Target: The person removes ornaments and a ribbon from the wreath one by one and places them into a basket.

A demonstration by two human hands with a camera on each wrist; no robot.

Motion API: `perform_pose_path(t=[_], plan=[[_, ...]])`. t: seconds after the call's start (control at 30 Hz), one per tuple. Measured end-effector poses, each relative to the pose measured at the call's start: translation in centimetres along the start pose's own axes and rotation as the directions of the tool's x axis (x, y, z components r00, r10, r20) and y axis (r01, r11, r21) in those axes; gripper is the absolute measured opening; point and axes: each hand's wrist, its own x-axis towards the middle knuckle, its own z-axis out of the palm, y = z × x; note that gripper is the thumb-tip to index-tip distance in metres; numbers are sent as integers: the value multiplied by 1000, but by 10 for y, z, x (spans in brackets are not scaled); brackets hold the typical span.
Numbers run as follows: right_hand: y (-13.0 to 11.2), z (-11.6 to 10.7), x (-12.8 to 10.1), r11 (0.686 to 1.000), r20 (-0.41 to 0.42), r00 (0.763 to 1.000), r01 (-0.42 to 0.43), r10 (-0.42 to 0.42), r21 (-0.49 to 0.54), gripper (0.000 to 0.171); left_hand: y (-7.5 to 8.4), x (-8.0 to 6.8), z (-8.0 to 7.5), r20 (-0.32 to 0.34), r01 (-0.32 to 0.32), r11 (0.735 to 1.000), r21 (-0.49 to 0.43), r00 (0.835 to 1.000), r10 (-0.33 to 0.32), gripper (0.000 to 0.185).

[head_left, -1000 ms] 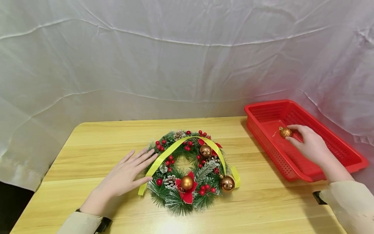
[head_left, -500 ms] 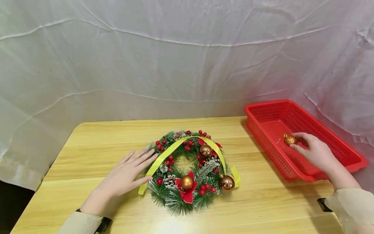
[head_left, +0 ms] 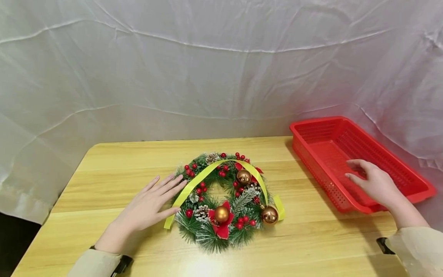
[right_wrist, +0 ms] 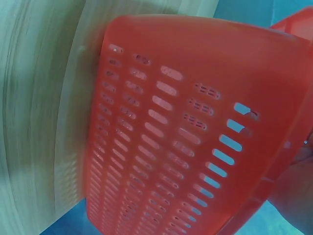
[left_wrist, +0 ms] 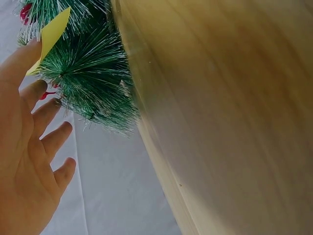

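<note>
A Christmas wreath [head_left: 211, 234] with red berries, pinecones and copper and gold balls lies on the wooden table. Across it arches a yellow ribbon [head_left: 204, 174], its ends hanging at the left and right sides. My left hand [head_left: 147, 206] lies flat with spread fingers at the wreath's left edge; its fingertips touch the ribbon and greenery. Over the red plastic basket [head_left: 320, 152] hovers my right hand [head_left: 377, 184], thumb and fingers loosely curved with a gap between them. No ball shows between its fingertips; the space under the palm is hidden.
The basket stands at the right side of the table [head_left: 114, 173], close to the pale cloth [head_left: 207, 77] behind. Its perforated side fills most of the right wrist view. A copper ball [head_left: 269, 215] sits at the wreath's right edge.
The glittery gold ball that my right hand pinched over the basket moved slightly toward me, then dropped out of sight. My right fingers have parted. My left hand has stayed in place.
</note>
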Motion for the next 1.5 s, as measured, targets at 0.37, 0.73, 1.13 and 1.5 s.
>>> perform_pose_path(t=[0.37, 0.73, 1.13, 1.5], plan=[[-13, -2, 1, 999, 11, 1000, -7, 7, 36, 42, 0, 2, -3, -3, -6, 1000, 8, 1000, 6, 71], [-37, 3, 7, 997, -2, 1000, 25, -25, 74, 44, 1, 1, -4, 5, 2, 1000, 0, 1000, -2, 72], [-96, 23, 29, 975, -84, 978, 197, -189, 102, 41, 0, 0, -3, -3, 3, 1000, -3, 1000, -3, 72], [-140, 48, 45, 928, -78, 951, 308, -298, 212, 41, 0, -1, -1, -11, 3, 1000, -7, 1000, -3, 71]])
